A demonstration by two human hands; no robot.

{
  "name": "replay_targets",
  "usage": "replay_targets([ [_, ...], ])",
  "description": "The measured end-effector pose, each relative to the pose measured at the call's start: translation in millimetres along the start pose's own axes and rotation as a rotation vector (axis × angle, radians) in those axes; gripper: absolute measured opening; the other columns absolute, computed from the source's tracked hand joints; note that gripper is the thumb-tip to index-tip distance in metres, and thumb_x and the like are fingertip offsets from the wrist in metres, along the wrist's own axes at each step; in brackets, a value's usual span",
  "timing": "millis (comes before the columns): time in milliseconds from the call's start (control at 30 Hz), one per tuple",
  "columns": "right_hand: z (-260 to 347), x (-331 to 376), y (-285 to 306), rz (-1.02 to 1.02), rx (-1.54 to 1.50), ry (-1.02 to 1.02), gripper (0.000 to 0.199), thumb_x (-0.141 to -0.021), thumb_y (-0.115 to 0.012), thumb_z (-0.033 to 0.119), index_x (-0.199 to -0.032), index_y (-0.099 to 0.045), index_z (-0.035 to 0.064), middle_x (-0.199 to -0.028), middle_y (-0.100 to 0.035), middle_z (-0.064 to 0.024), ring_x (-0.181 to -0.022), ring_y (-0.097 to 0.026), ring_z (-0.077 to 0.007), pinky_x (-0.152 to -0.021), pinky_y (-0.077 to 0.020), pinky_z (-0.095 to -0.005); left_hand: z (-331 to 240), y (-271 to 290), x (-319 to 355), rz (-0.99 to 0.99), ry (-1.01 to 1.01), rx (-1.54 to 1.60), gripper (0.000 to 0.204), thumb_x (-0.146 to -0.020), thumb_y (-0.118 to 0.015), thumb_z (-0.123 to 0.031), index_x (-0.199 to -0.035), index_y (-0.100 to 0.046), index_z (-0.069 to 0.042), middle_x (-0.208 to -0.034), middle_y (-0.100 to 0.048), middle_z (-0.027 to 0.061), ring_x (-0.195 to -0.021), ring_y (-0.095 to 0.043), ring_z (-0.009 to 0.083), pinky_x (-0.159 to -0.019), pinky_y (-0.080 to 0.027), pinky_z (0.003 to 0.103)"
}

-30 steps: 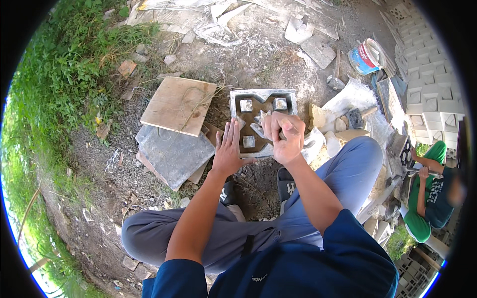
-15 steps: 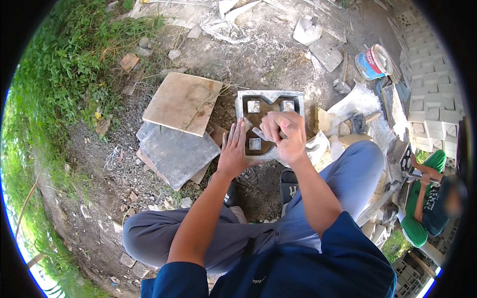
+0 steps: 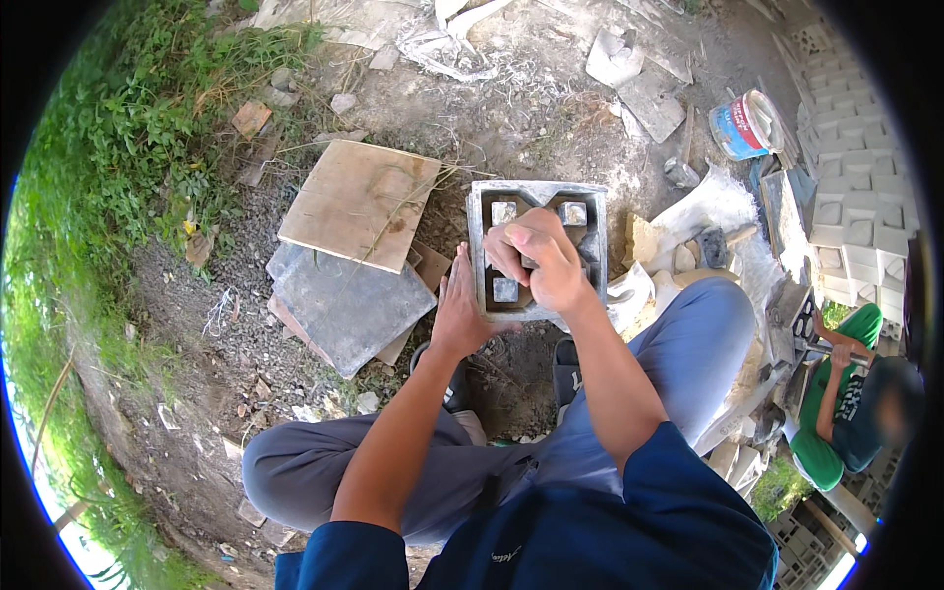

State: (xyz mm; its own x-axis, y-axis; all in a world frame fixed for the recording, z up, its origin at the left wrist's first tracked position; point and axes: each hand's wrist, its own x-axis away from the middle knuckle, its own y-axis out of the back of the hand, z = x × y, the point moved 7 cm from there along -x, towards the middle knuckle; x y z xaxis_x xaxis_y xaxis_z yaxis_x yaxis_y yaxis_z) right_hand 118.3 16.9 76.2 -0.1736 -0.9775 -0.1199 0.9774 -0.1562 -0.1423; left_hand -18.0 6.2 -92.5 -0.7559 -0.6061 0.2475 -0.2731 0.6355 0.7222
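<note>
A square grey block mould (image 3: pixel 539 187) lies on the ground in front of my feet. Square pillars with pale tops rise inside it near the corners, and dark gaps run around them. My left hand (image 3: pixel 464 307) rests with straight fingers along the mould's left wall, its thumb by the near edge. Over the middle of the mould, my right hand (image 3: pixel 543 261) is closed in a fist, thumb on top. Whatever it grips is hidden beneath the fingers. The hand also covers the mould's centre and part of its near right corner.
Left of the mould, a wooden board (image 3: pixel 364 202) lies on a dark grey slab (image 3: pixel 344 310). A blue and white bucket (image 3: pixel 744 126) stands far right, near stacked pale blocks (image 3: pixel 855 177). White sacking (image 3: pixel 703 211) and rubble lie right. Another person (image 3: pixel 846 403) sits at the right edge.
My right hand has shifted left and toward the mould's centre. The narrow grey tip that showed under its fingers is now hidden. My left hand has slid slightly left and down along the wall.
</note>
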Motion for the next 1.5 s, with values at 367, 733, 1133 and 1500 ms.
replay_targets([
  [367, -6.5, -4.1, -5.1, 0.087, -0.104, -0.05, 0.067, -0.1, -0.047, 0.047, -0.049, -0.037, 0.0045, -0.047, -0.037, -0.0034, -0.046, -0.034, -0.0146, -0.05, -0.0265, -0.032, 2.2, -15.7, -2.8, 0.007, -0.024, 0.168, 0.162, -0.06, -0.098, -0.052, -0.162, 0.012, 0.008, -0.17, -0.019, 0.0295, -0.157, -0.026, 0.0412, -0.127, -0.026, 0.05],
  [733, -8.8, 17.0, 7.6, -0.083, -0.192, 0.025, 0.064, -0.098, -0.052, 0.045, -0.052, -0.038, 0.0021, -0.048, -0.034, -0.0037, -0.046, -0.031, -0.0157, -0.049, -0.0229, -0.0327, 2.8, -9.4, -1.0, 0.035, 0.003, 0.209, 0.161, -0.06, -0.097, -0.055, -0.162, 0.01, 0.009, -0.167, -0.024, 0.0311, -0.154, -0.031, 0.0433, -0.124, -0.03, 0.053],
  [1133, 12.4, 56.0, 22.1, -0.207, -0.205, 0.116, 0.066, -0.101, -0.052, 0.047, -0.056, -0.041, 0.0006, -0.053, -0.039, -0.0061, -0.048, -0.035, -0.018, -0.05, -0.0261, -0.035, -0.9, -9.0, -1.9, 0.038, 0.021, 0.183, 0.162, -0.06, -0.097, -0.058, -0.163, 0.01, 0.008, -0.163, -0.032, 0.0326, -0.15, -0.037, 0.0447, -0.124, -0.031, 0.049],
  [1500, -1.5, 81.4, 32.7, -0.422, -0.113, 0.235, 0.062, -0.11, -0.045, 0.048, -0.069, -0.043, 0.0014, -0.062, -0.04, -0.0061, -0.056, -0.035, -0.0173, -0.055, -0.0288, -0.0344, 2.6, -10.5, -6.1, 0.004, -0.068, 0.107, 0.162, -0.059, -0.097, -0.057, -0.163, 0.008, 0.008, -0.162, -0.035, 0.0323, -0.148, -0.04, 0.0428, -0.124, -0.033, 0.047],
])
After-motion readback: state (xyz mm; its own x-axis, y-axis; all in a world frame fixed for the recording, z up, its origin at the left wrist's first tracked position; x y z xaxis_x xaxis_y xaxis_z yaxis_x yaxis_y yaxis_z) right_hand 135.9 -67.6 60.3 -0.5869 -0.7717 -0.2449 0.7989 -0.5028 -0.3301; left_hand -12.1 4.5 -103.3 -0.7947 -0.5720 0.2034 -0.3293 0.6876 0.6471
